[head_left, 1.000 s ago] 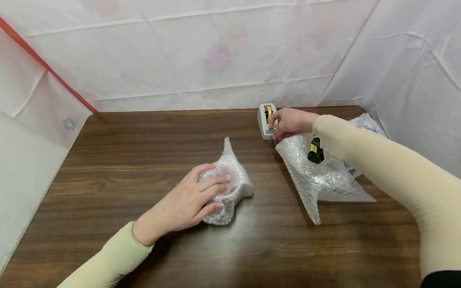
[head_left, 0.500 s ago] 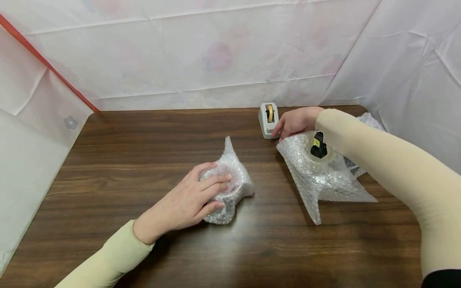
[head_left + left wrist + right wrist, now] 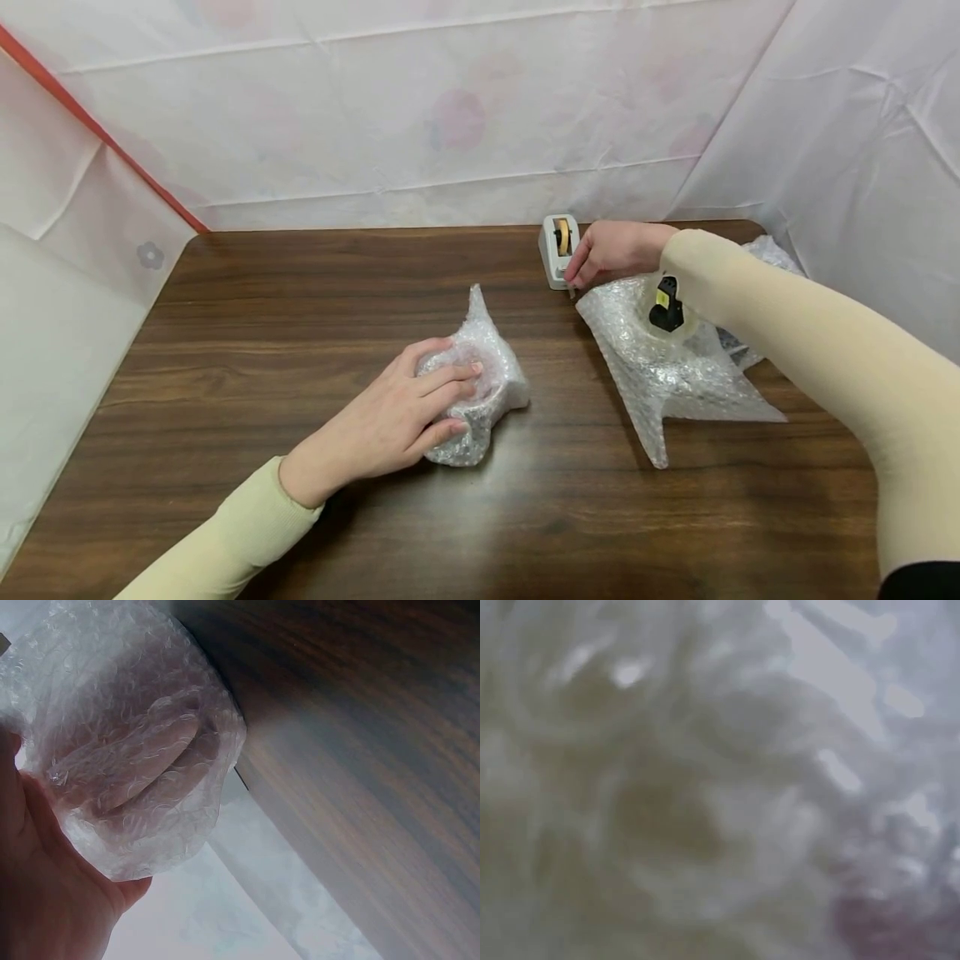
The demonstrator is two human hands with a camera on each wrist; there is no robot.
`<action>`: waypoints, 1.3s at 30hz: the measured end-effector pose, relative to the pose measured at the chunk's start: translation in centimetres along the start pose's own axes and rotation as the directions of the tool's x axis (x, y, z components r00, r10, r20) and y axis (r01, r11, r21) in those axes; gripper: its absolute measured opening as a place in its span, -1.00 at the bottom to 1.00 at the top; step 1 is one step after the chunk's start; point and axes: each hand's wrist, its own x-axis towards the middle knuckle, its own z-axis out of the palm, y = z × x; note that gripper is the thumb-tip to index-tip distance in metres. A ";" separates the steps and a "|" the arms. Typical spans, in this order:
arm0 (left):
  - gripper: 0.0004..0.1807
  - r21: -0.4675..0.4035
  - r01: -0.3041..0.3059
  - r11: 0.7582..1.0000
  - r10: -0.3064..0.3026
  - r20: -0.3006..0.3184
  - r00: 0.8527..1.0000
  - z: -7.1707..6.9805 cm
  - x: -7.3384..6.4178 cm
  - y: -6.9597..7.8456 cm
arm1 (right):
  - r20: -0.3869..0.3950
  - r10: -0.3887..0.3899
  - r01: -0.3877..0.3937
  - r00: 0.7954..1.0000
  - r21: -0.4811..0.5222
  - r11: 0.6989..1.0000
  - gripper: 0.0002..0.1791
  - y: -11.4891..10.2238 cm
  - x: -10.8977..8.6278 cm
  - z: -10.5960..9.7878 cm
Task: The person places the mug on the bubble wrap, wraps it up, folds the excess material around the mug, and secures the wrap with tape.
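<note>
A lumpy bundle of bubble wrap (image 3: 502, 375), round-topped with pointed loose corners, lies mid-table. My left hand (image 3: 382, 408) holds it from the left, fingers spread over its top. In the left wrist view, something pinkish shows through the bubble wrap (image 3: 127, 727) beside the palm and thumb. At the back, my right hand (image 3: 611, 250) reaches to the front end of a white tape dispenser (image 3: 551, 250). Its thumb and finger pinch a short strip of clear tape (image 3: 572, 292), mostly hidden by the fingertips. The right wrist view is a blurred close-up of bubble wrap.
Under the right forearm lies another bubble-wrapped bundle (image 3: 660, 358), with a black wrist camera (image 3: 666, 307) just above it. More bubble wrap (image 3: 772, 252) sits at the back right corner. White curtains (image 3: 375, 117) border the brown wooden table (image 3: 300, 292).
My right hand drew slightly back to the right from the dispenser's front, lowered, then rose a little again with the tape strip showing below the fingertips. The left hand stayed still.
</note>
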 end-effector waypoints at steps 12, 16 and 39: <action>-0.51 0.003 -0.010 1.000 0.010 -0.003 1.000 0.2 0.1 -0.1 | -0.295 -0.069 0.048 0.953 -0.077 0.996 -0.77 0.0 -1.3 -0.5; -0.51 0.001 -0.016 1.000 0.016 -0.005 1.000 0.2 0.1 -0.2 | -0.388 -0.057 0.076 0.920 0.033 0.997 -0.77 0.3 -1.6 -1.0; -0.52 -0.005 0.008 1.000 -0.008 -0.009 1.000 0.4 -0.2 -0.5 | -0.535 -0.085 0.258 0.841 0.257 0.931 -0.74 -0.3 -2.5 -1.4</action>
